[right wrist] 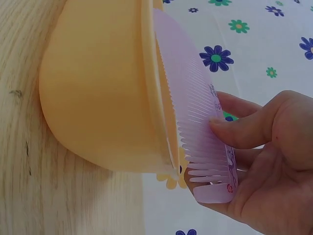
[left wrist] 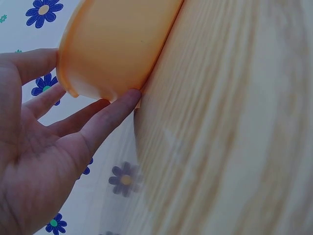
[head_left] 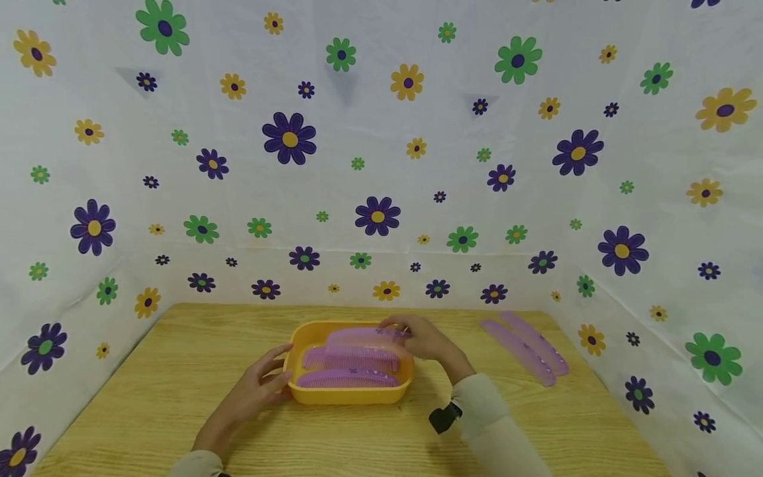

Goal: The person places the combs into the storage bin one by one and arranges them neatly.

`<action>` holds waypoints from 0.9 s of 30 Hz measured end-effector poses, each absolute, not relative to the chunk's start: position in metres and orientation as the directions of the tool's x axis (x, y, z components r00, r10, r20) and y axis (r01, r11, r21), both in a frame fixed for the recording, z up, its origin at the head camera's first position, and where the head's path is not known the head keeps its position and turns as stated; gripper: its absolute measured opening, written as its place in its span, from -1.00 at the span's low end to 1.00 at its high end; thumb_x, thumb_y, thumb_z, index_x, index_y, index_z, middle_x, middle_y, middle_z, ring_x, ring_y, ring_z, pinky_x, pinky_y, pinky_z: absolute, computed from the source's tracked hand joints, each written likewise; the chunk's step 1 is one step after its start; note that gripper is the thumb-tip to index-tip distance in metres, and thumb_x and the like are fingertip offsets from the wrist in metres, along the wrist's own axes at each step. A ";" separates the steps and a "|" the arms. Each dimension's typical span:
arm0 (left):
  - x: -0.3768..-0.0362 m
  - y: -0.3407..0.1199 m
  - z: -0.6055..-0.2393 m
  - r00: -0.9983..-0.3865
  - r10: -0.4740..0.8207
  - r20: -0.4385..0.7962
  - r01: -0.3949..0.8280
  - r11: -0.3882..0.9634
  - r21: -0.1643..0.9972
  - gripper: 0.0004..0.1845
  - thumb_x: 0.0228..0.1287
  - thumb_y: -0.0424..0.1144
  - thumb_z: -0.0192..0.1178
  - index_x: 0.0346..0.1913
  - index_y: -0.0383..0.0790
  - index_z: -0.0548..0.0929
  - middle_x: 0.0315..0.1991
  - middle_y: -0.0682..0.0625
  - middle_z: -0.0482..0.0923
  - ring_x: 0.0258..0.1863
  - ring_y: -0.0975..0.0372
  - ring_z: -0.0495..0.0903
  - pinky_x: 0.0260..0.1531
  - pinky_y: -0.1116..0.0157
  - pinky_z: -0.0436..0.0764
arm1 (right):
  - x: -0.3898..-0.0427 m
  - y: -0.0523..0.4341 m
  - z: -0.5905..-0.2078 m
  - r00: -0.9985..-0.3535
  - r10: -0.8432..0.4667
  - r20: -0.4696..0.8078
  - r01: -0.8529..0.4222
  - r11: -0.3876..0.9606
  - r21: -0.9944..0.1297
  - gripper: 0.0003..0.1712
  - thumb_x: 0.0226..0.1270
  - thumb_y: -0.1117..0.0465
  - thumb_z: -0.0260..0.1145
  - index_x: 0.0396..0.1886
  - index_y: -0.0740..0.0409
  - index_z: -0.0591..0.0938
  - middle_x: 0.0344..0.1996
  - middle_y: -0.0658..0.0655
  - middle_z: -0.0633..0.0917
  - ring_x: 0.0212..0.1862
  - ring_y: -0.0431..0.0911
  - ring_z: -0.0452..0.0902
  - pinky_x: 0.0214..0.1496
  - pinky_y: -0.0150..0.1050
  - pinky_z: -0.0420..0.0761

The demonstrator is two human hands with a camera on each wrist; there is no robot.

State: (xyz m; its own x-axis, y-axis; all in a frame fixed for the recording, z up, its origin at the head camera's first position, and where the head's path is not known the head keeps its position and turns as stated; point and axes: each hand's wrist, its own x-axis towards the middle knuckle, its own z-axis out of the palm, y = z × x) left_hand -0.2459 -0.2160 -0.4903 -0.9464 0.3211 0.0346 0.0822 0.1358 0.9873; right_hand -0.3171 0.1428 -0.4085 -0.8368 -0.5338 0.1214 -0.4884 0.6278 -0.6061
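A yellow plastic basin (head_left: 348,396) stands on the table with pink-purple combs in it; one comb (head_left: 348,379) lies along its near side and another comb (head_left: 316,358) farther back. My right hand (head_left: 422,339) pinches a translucent purple comb (right wrist: 195,107) by its spine, thumb on one face and fingers behind. That comb hangs over the basin's rim, teeth toward the basin in the right wrist view. My left hand (left wrist: 54,137) touches the basin's left end wall with fairly straight, spread fingers.
Two purple combs (head_left: 518,352) lie side by side on the wooden table (head_left: 149,377) at the right. A white sheet (head_left: 381,172) printed with flowers rises behind the table and along both sides.
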 end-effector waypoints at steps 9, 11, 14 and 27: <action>-0.246 -0.217 -0.490 -0.945 0.324 0.031 0.077 0.128 0.989 -0.30 0.61 -0.22 0.08 0.64 -0.20 0.05 0.49 -0.54 0.16 0.37 -0.26 0.48 0.12 0.09 0.76 | -0.315 0.133 -0.410 -0.819 -0.563 0.114 -0.501 0.605 -0.619 -0.49 0.37 0.57 0.15 0.17 0.10 0.71 0.16 0.27 0.70 0.02 0.06 0.61 0.19 0.08 0.69; -0.246 -0.217 -0.490 -0.945 0.325 0.030 0.076 0.130 0.989 -0.30 0.61 -0.22 0.08 0.64 -0.20 0.05 0.50 -0.54 0.16 0.37 -0.27 0.47 0.12 0.09 0.76 | -0.315 0.131 -0.411 -0.809 -0.576 0.117 -0.517 0.602 -0.609 -0.52 0.39 0.56 0.15 0.16 0.12 0.71 0.15 0.27 0.70 0.04 0.07 0.63 0.18 0.08 0.70; -0.247 -0.217 -0.490 -0.946 0.323 0.030 0.079 0.140 0.987 -0.30 0.61 -0.21 0.08 0.64 -0.19 0.05 0.50 -0.53 0.16 0.38 -0.28 0.47 0.12 0.09 0.75 | -0.315 0.128 -0.413 -0.795 -0.595 0.119 -0.536 0.596 -0.597 -0.51 0.35 0.58 0.15 0.15 0.15 0.70 0.14 0.26 0.71 0.03 0.05 0.62 0.15 0.06 0.71; -0.246 -0.216 -0.490 -0.948 0.317 0.035 0.086 0.148 0.985 -0.31 0.61 -0.22 0.09 0.64 -0.20 0.07 0.49 -0.54 0.17 0.38 -0.30 0.46 0.12 0.08 0.75 | -0.310 0.115 -0.417 -0.803 -0.593 0.063 -0.502 0.616 -0.607 -0.44 0.30 0.61 0.13 0.16 0.11 0.71 0.12 0.21 0.71 -0.03 0.01 0.54 0.13 0.02 0.71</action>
State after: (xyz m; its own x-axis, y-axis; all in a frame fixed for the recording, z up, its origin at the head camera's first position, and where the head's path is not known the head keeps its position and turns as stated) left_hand -0.2463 -0.2156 -0.4905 -0.9478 0.3168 0.0352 0.0861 0.1479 0.9852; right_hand -0.3104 0.1154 -0.4168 -0.8029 -0.5928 0.0632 -0.5024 0.6159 -0.6068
